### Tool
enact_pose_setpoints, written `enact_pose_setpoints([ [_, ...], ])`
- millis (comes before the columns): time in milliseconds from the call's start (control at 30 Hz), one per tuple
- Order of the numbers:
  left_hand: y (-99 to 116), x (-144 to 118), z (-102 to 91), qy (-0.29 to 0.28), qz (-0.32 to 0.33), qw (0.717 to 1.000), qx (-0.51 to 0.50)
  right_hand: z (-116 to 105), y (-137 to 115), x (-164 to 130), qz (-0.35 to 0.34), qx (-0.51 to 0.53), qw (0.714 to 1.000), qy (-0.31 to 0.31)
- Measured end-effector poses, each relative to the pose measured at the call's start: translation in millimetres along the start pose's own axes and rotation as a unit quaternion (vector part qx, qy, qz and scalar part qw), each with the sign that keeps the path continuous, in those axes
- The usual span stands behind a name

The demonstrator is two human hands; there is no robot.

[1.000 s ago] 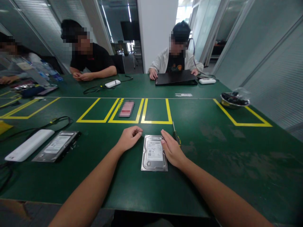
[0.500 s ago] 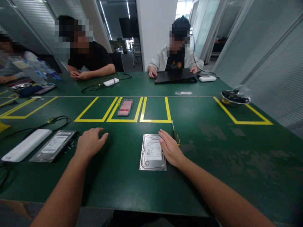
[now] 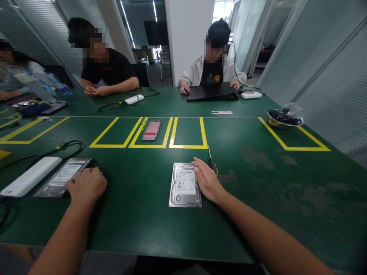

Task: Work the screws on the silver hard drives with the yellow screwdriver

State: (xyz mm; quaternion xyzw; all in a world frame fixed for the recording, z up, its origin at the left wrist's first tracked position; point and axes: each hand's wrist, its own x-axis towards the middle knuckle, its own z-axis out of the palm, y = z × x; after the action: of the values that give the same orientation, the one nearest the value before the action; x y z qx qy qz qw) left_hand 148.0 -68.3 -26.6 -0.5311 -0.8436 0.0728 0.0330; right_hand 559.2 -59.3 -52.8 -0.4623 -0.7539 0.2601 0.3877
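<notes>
A silver hard drive (image 3: pixel 184 184) lies label up on the green table (image 3: pixel 149 214) in front of me. My right hand (image 3: pixel 207 180) rests flat on its right edge, fingers spread. A small screwdriver (image 3: pixel 212 163) lies just beyond that hand. Off to the left lies a second hard drive (image 3: pixel 59 177) with a dark frame. My left hand (image 3: pixel 86 185) sits at that drive's right edge, fingers curled down onto it; whether it grips the drive is unclear.
A white box (image 3: pixel 30 180) and black cable (image 3: pixel 67 146) lie left of the second drive. Yellow tape rectangles (image 3: pixel 187 146) mark the table's middle, one holding a pink item (image 3: pixel 151 130). A metal bowl (image 3: pixel 283 119) stands at right. Other people sit across the table with a laptop (image 3: pixel 212 93).
My left hand has swept left from beside the central hard drive to the second drive on the left. My right hand has stayed on the central drive.
</notes>
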Motion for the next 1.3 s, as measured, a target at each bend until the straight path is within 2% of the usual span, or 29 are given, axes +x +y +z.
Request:
enact_pose_setpoints([
  [367, -5.5, -12.0, 1.5, 0.052, -0.049, 0.997, -0.022, -1.5, -0.6, 0.7, -0.006, -0.003, 1.0, -0.005],
  [567, -18.8, -21.0, -1.4, 0.074, -0.032, 0.997, 0.013, -0.9, 1.0, 0.4, -0.009, -0.001, 1.0, -0.001],
  [767, -27.1, -17.8, 2.4, 0.019, -0.027, 0.999, -0.015, -0.9, 1.0, 0.8, -0.013, 0.002, 1.0, 0.0],
  [967, -25.8, -17.3, 0.1, 0.024, -0.015, 1.0, -0.01, -1.3, 0.7, 0.5, -0.012, 0.001, 1.0, -0.003],
  [1300, -26.7, -9.7, -2.9, -0.004, -0.049, 0.998, -0.032, -2.8, -0.9, 0.8, -0.012, -0.001, 1.0, -0.007],
])
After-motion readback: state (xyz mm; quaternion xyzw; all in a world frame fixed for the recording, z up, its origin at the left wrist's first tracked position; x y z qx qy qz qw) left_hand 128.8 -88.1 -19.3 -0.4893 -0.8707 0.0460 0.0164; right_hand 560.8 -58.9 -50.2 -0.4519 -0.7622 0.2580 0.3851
